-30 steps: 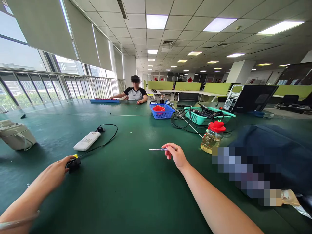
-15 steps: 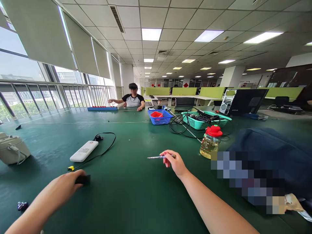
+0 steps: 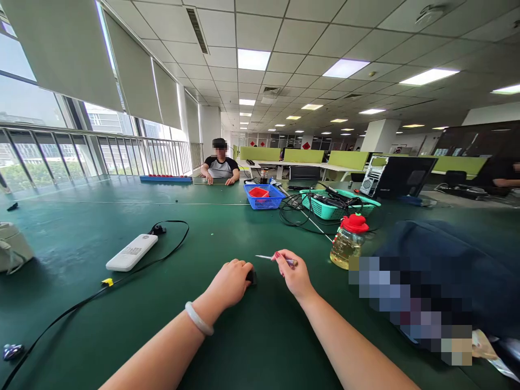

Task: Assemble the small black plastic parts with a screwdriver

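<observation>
My left hand [image 3: 229,281], a pale bangle on its wrist, is closed around a small black block-like object [image 3: 252,278] just above or on the green table [image 3: 227,341]; its kind is mostly hidden by my fingers. Close by on the right, my right hand [image 3: 293,272] grips a slim screwdriver [image 3: 265,257] with a clear handle. Its thin metal shaft points left, over the black object. A small gap separates the two hands.
Left of my hands lie a white power strip [image 3: 132,252] and its black cable. A red-lidded bottle [image 3: 348,241] and a dark blue cloth [image 3: 439,260] are at right. Farther back stand a blue basket [image 3: 264,202] and a green basket [image 3: 325,208]; a person [image 3: 220,168] sits opposite.
My left hand has moved right, bringing the black object from beside the power strip to near the screwdriver. The right hand has stayed nearly in place. The person opposite has drawn an arm in.
</observation>
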Tool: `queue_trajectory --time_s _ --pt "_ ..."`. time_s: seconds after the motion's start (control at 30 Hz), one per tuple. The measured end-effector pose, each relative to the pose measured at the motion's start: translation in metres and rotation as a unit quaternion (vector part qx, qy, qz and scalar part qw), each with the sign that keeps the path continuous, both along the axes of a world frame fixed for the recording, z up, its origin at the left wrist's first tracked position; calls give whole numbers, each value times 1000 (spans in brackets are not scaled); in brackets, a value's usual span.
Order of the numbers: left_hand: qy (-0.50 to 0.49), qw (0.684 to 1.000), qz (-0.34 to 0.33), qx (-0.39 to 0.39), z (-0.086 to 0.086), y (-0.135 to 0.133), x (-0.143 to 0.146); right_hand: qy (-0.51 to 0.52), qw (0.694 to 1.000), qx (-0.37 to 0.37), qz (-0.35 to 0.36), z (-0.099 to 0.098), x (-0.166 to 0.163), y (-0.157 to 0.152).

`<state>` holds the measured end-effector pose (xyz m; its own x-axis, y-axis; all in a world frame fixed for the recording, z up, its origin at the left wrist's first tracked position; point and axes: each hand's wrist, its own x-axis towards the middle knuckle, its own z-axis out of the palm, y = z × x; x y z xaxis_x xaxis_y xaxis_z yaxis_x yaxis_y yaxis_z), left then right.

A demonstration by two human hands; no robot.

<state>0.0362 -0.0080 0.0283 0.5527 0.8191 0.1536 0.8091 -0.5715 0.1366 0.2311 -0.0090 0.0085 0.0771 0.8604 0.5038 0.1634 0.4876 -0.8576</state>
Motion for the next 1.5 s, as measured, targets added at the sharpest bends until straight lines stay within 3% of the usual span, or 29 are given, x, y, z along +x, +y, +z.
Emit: queue_trajectory --time_s 0.13,0.27,0.53,1.27,1.37,1.5 --pt "-125 990 35 -53 -22 9 -8 -55 996 63 -16 6 -1 -8" --pt "-192 972 79 -112 -31 16 -14 -124 985 116 7 14 -7 -21" --pt "-206 971 62 -105 -30 16 -14 -252 953 147 78 12 -21 -30" --pt "-218 967 71 -107 -31 15 -14 -286 934 212 22 6 -26 -30" --pt "-220 967 73 -108 -32 15 -14 -325 914 243 18 9 -25 -31" --pt "-220 967 76 -105 -33 16 -13 -427 854 290 65 7 -29 -33"
